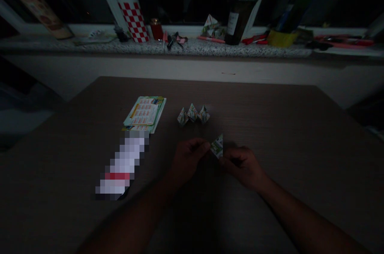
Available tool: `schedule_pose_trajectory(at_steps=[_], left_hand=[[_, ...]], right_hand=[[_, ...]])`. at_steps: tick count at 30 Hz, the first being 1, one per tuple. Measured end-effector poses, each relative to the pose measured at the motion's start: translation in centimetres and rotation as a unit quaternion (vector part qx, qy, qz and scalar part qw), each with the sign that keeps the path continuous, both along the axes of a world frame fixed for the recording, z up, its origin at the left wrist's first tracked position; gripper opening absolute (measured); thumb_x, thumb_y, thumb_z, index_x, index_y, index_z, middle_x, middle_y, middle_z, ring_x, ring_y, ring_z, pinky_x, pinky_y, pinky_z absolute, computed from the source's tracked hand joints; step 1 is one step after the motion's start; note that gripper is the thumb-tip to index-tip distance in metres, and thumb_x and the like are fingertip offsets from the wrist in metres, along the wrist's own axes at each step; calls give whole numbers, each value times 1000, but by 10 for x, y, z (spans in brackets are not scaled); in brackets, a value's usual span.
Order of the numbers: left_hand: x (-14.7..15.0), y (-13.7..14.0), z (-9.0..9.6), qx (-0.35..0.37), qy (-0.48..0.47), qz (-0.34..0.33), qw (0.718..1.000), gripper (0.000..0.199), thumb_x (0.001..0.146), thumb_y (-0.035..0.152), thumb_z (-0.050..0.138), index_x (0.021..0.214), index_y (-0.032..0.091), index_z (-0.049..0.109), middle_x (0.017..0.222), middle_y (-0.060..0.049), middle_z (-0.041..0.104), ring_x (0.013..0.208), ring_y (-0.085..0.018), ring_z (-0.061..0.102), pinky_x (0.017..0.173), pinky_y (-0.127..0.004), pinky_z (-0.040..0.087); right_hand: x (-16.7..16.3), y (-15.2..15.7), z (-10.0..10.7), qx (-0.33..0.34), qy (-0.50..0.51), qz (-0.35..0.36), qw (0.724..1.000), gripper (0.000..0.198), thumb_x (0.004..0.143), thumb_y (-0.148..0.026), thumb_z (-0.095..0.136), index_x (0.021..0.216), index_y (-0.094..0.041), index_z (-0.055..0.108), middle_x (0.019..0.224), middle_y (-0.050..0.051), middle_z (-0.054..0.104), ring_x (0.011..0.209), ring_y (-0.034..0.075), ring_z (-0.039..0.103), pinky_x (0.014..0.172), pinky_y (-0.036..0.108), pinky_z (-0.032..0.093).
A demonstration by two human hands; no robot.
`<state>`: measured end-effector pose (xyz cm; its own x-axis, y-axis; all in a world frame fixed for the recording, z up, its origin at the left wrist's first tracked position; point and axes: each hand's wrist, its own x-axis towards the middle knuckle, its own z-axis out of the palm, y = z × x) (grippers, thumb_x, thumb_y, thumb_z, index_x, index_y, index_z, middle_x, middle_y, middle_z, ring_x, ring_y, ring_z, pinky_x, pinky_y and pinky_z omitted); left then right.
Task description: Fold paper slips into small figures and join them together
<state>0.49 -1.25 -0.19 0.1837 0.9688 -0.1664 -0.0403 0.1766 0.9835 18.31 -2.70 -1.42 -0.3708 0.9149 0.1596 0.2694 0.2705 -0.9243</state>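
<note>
Head view: a brown table (285, 126) is seen in dim light, with two bare hands near its middle.
Left hand (186, 162): the left corner of a small folded paper (217, 147) is pinched by the thumb and fingers, which are closed on it.
Right hand (245, 165): the low right corner of the same paper is pinched by the thumb and curled fingers, also closed.
Folded paper: it is held between both hands, with one point up; whether the table is touched by it cannot be told.
Paper shapes (192, 113): three little pointy ones are lined up side by side, just past the hands.
Cards (143, 112): a pile with small printed grids is set left of the shapes.
Blurred thing (122, 166): it is hidden by big squares, just below the cards.
Window sill (192, 51): a red-and-white checked bottle (134, 20), a red jar (156, 30) and a green bottle (304, 0) are kept there.
</note>
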Motion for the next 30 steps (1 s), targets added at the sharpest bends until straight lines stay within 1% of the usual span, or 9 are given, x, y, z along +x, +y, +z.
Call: schedule_pose_trajectory(at_steps=[5,8,13,17,21,27,30], left_hand=[[-1,1,0,-2,5,-6,1000,29,73,41,65,69,12,64,55,3,53,52,-8,43,51,-20,32],[-1,2,-1,-6,3,-14,1000,29,73,41,65,69,12,63,56,3,52,51,-8,42,51,-20,31],[-2,2,-5,3,20,-65,998,28,75,39,63,70,12,63,57,3,52,53,-8,42,52,-20,32],[-2,1,-4,22,60,-88,994,27,78,38,60,70,12,62,59,3,52,54,-8,43,52,-20,32],[-3,0,-3,42,79,-107,990,26,80,37,58,70,13,62,59,3,52,55,-9,43,52,-20,32],[-2,-1,-3,69,112,-126,983,23,81,33,57,72,13,63,63,3,54,60,-10,47,58,-20,36],[-2,-2,-2,75,120,-138,980,23,81,33,57,72,13,63,63,2,55,60,-10,47,57,-20,36]], right_hand=[[1,0,-1,8,3,10,1000,31,84,-27,52,55,-17,46,51,-5,36,47,8,33,44,21,27],[1,1,-1,7,9,17,1000,31,87,-30,50,58,-17,49,53,-4,38,49,8,35,45,21,28],[1,3,0,45,15,-21,999,33,89,-28,47,59,-16,51,53,-4,40,49,8,37,46,20,29],[3,3,-1,68,6,-33,997,37,88,-25,48,52,-16,46,48,-5,34,44,6,32,42,20,26],[3,3,-1,74,13,-37,997,36,87,-25,47,52,-17,44,48,-5,33,43,7,33,41,20,26],[4,3,-2,85,13,-41,995,39,87,-23,46,49,-18,37,46,-6,28,41,6,29,40,20,23],[4,3,-4,69,13,-39,997,40,87,-28,47,50,-18,37,48,-6,29,42,6,29,41,20,24]])
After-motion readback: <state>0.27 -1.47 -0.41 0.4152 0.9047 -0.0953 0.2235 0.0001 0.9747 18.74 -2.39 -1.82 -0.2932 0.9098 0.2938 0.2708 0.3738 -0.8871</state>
